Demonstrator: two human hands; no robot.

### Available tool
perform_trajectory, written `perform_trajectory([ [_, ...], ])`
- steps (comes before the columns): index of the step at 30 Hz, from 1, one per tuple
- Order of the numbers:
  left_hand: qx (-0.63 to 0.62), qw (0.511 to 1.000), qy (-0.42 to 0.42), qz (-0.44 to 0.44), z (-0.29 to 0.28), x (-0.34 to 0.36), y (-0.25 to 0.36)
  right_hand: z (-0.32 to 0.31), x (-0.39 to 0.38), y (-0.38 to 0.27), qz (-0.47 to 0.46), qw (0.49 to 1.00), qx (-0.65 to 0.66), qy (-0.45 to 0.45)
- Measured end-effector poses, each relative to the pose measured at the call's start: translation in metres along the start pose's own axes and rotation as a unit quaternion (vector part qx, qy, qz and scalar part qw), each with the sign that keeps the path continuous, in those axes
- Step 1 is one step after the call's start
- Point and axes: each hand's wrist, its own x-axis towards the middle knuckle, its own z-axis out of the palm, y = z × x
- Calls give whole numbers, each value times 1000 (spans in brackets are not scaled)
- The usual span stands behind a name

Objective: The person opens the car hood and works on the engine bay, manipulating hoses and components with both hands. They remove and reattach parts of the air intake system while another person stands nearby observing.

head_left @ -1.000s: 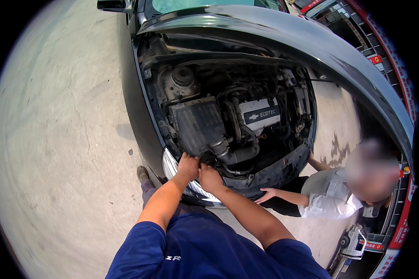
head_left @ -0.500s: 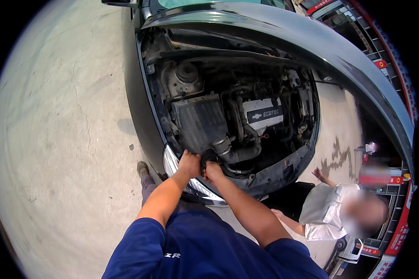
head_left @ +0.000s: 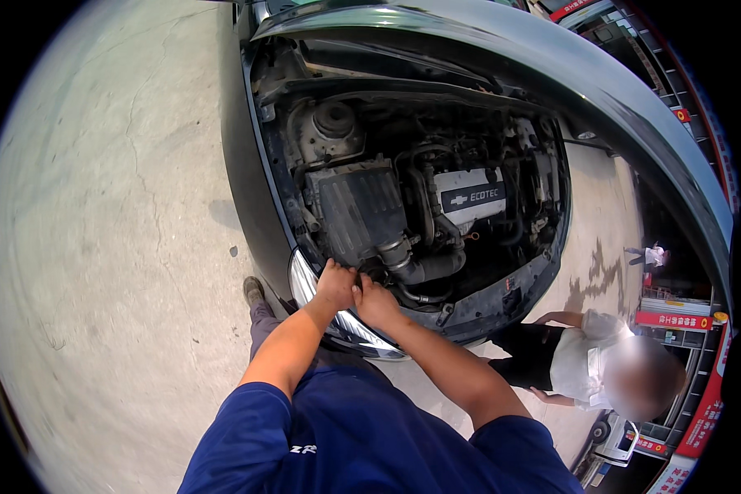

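At the front corner of a car's engine bay, my left hand and my right hand meet side by side just behind the headlight. Fingers of both are bent and closed; what they grip is hidden beneath them. A dark, black part shows just past the fingertips, too shadowed to name. Beyond it lies the black air filter box, with a ribbed intake hose curving to the right. Farther back sits the engine with its silver and black cover.
The raised hood arches over the bay from the far side to the right. A person in a white shirt stands at the right by the bumper. Concrete ground spreads on the left. Another person is farther off.
My hands have drawn closer together, the right one shifting slightly over the black part, which shows less between them. The person in white has turned and lowered an arm.
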Motion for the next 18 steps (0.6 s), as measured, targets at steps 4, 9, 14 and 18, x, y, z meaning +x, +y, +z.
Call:
perform_trajectory([
  [4,-27,999,-11,-20,-5,3,5,9,3,16,75,983,168,8],
  [9,-36,999,16,-13,-3,3,5,4,25,8,327,819,458,-113],
  [14,-16,1000,19,6,4,-2,-1,-4,0,0,-41,999,13,24],
  [18,-10,1000,13,14,-5,13,12,40,20,30,124,968,207,62],
])
